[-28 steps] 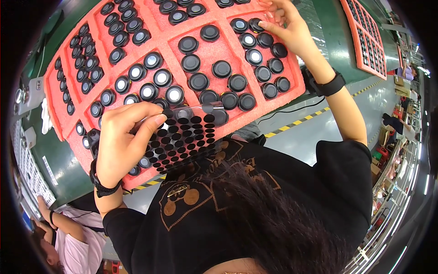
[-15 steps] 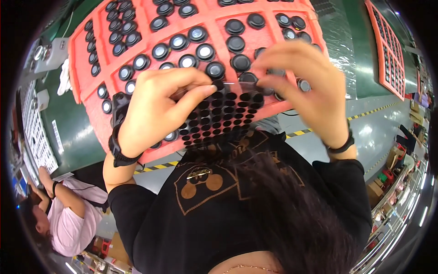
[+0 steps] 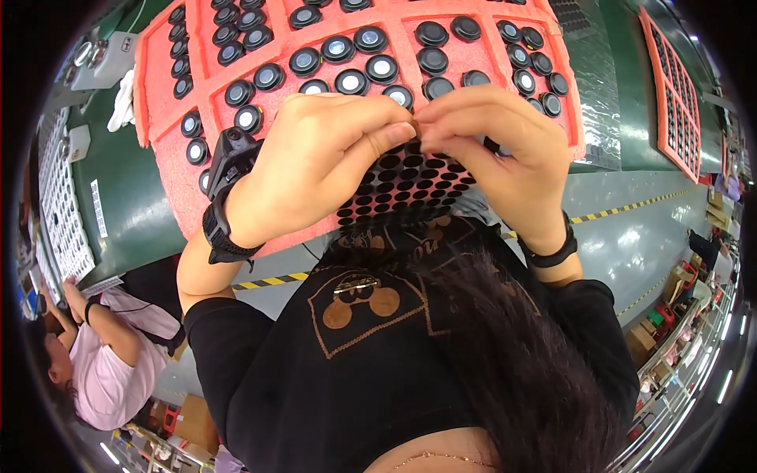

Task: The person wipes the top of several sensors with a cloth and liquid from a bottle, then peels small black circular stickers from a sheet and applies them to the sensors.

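Observation:
My left hand pinches the upper edge of a clear sheet dotted with rows of black round stickers. The sheet hangs down toward my shirt, over the near edge of a pink foam tray. My right hand has thumb and fingers pressed together right beside the left fingertips, at the sheet's top edge. Whatever lies between the right fingertips is too small and covered to make out. Beyond my hands, black round parts, several with pale silvery centres, sit in the tray's compartments. My hands hide some of them.
The tray rests on a green table. White cloth and a white perforated tray lie on the left. Another pink tray of parts stands far right. A co-worker in a pink shirt is at lower left.
My right hand has moved left and closed in beside my left fingertips; before, it was apart with its fingers blurred. The tray appears slightly further right and lower in the picture.

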`<state>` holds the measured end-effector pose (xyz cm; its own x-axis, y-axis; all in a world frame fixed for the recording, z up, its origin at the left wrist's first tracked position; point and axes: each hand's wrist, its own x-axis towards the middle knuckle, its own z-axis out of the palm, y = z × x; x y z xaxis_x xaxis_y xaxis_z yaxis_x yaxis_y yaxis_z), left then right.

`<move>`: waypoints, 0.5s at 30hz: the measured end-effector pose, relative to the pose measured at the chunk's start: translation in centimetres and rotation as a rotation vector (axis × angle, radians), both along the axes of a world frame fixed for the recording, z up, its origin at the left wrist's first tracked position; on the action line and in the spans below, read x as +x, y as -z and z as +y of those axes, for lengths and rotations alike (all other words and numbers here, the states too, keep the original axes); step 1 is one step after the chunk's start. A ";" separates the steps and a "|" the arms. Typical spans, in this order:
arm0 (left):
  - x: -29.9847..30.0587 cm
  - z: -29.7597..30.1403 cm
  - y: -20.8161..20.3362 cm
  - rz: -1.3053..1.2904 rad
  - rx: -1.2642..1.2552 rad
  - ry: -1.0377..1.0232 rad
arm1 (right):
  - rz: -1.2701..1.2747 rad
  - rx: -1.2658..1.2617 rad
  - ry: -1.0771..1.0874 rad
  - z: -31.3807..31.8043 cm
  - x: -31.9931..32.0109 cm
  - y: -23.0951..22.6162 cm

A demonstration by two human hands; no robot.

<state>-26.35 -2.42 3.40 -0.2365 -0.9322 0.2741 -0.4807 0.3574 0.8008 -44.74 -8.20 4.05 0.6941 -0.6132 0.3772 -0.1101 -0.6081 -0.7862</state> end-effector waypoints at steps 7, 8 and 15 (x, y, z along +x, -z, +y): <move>0.2 0.0 0.1 0.049 0.022 -0.095 | -0.208 0.335 0.104 -1.2 -2.3 0.1; 0.3 0.0 0.1 0.015 -0.014 -0.086 | -0.198 0.504 0.126 -1.0 -2.5 -0.2; 0.4 0.0 0.1 -0.051 -0.027 -0.081 | -0.060 0.560 0.057 -1.1 -3.0 -0.6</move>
<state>-25.97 -2.45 3.27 -0.1745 -0.9413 0.2888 -0.5487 0.3365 0.7653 -47.78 -9.34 4.67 0.6415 -0.7668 0.0211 -0.0761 -0.0909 -0.9929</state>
